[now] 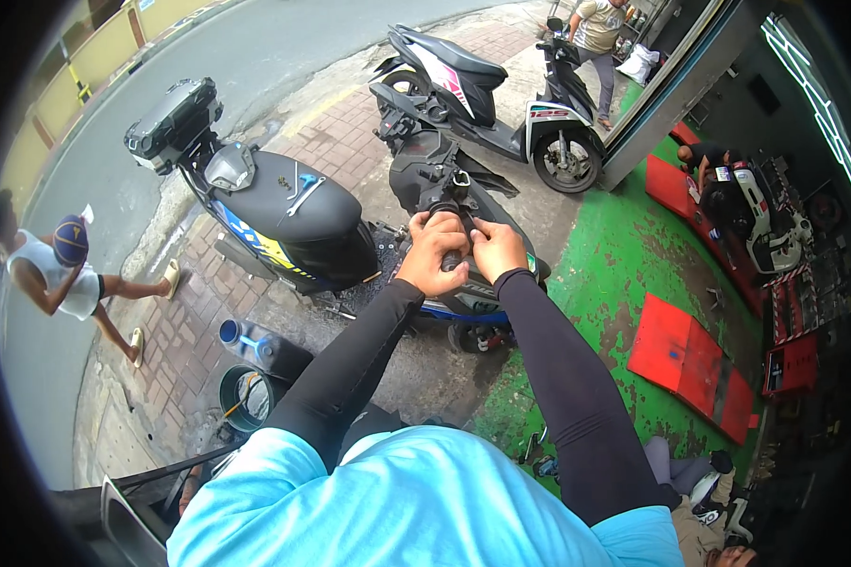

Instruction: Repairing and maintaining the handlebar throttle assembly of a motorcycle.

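Observation:
A scooter's handlebar, its front covers partly off and dark parts bared, is in front of me. My left hand is closed round the near end of the bar, and a round black grip end shows by its thumb. Close against it on the right, my right hand has its fingers curled in at the bar; what lies between them is hidden. On the black scooter seat to the left lie a metal wrench, a blue-handled tool and several small bolts. A top box sits at the scooter's rear.
Another scooter stands beyond. A person with a ball walks at left. A dark jug and bucket stand near my left arm. Red ramps lie on the green floor at right; a person works behind.

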Tool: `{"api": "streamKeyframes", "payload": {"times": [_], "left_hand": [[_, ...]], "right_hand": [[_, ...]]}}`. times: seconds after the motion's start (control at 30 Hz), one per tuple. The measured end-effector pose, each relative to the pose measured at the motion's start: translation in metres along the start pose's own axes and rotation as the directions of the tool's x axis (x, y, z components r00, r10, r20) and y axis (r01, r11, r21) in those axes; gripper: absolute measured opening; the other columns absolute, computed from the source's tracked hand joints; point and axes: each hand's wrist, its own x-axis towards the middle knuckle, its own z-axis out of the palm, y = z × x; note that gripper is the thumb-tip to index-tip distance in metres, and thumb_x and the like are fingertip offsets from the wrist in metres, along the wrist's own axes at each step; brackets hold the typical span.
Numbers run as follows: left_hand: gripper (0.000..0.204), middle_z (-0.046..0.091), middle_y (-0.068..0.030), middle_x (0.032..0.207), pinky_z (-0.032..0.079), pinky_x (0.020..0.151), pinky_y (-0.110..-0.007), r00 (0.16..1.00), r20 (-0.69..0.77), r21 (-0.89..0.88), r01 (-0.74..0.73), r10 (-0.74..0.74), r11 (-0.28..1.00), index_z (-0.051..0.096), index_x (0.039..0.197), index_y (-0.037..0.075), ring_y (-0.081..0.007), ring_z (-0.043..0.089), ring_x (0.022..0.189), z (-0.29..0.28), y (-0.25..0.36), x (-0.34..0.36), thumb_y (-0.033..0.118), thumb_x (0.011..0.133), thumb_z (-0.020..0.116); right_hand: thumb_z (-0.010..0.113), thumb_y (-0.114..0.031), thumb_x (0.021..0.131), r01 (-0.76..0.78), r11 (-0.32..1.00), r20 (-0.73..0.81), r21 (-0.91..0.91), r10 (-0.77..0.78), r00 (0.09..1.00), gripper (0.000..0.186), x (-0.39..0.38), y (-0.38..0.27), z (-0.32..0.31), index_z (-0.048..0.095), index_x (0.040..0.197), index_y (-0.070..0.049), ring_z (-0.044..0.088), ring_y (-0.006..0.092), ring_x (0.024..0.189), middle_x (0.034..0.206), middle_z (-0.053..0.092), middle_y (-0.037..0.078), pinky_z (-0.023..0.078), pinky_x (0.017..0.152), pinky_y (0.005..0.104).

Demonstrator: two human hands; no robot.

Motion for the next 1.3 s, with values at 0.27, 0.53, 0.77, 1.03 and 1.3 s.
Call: {"api": "streamKeyframes", "payload": {"times": [0.27, 0.53, 0.77, 1.03, 1.3], "left_hand": [[0.025, 0.056, -0.0031, 0.088, 0.022, 0.102, -0.051, 0.998, -0.056, 0.010, 0.006, -0.005, 1.000, 0.061, 0.076, 0.011, -0.0232, 0.055, 0.108, 0.008, 0.000, -0.002, 0.032, 0.063, 0.066], [0.023, 0.056, -0.0027, 0.084, 0.023, 0.101, -0.051, 0.995, -0.095, 0.042, 0.011, -0.007, 0.999, 0.061, 0.074, 0.011, -0.0229, 0.056, 0.105, 0.013, 0.003, 0.002, 0.030, 0.061, 0.065], [0.024, 0.054, -0.0031, 0.083, 0.025, 0.099, -0.052, 0.996, -0.087, 0.054, 0.016, -0.011, 0.998, 0.060, 0.072, 0.010, -0.0235, 0.056, 0.103, 0.011, 0.006, 0.003, 0.030, 0.060, 0.064], [0.026, 0.054, -0.0030, 0.082, 0.025, 0.099, -0.052, 0.996, -0.079, 0.056, 0.038, -0.034, 0.998, 0.058, 0.071, 0.010, -0.0227, 0.055, 0.103, 0.011, 0.006, 0.002, 0.033, 0.060, 0.063], [0.026, 0.053, -0.0029, 0.082, 0.023, 0.101, -0.052, 0.996, -0.084, 0.052, 0.037, -0.033, 0.998, 0.057, 0.073, 0.010, -0.0225, 0.055, 0.104, 0.012, 0.007, 0.003, 0.031, 0.060, 0.063]], "right_hand": [[0.062, -0.023, 0.091, 0.019, 0.981, 0.098, -0.194, 0.001, 0.995, 0.029, 0.003, -0.024, -0.024, 0.073, 0.116, -0.015, 0.066, 0.0361, 0.106, 0.109, 0.071, 0.018, 0.052, 0.094, 0.0449], [0.054, -0.021, 0.096, 0.235, 0.849, 0.124, -0.473, -0.200, 0.972, 0.027, 0.003, -0.016, -0.020, 0.071, 0.116, -0.015, 0.069, 0.0352, 0.095, 0.096, 0.073, 0.016, 0.055, 0.083, 0.0463], [0.052, -0.022, 0.095, 0.330, 0.728, 0.188, -0.601, -0.273, 0.944, 0.041, -0.007, -0.004, -0.022, 0.060, 0.135, -0.016, 0.070, 0.0354, 0.089, 0.101, 0.068, 0.018, 0.056, 0.081, 0.0440], [0.056, -0.021, 0.089, 0.296, 0.818, 0.147, -0.494, -0.257, 0.955, 0.044, -0.016, -0.003, -0.016, 0.062, 0.132, -0.012, 0.069, 0.0375, 0.093, 0.103, 0.066, 0.022, 0.056, 0.083, 0.0461], [0.058, -0.016, 0.087, 0.293, 0.853, 0.108, -0.433, -0.273, 0.956, 0.043, -0.020, 0.005, -0.014, 0.064, 0.129, -0.011, 0.068, 0.0386, 0.094, 0.105, 0.065, 0.021, 0.055, 0.086, 0.0469]]}}
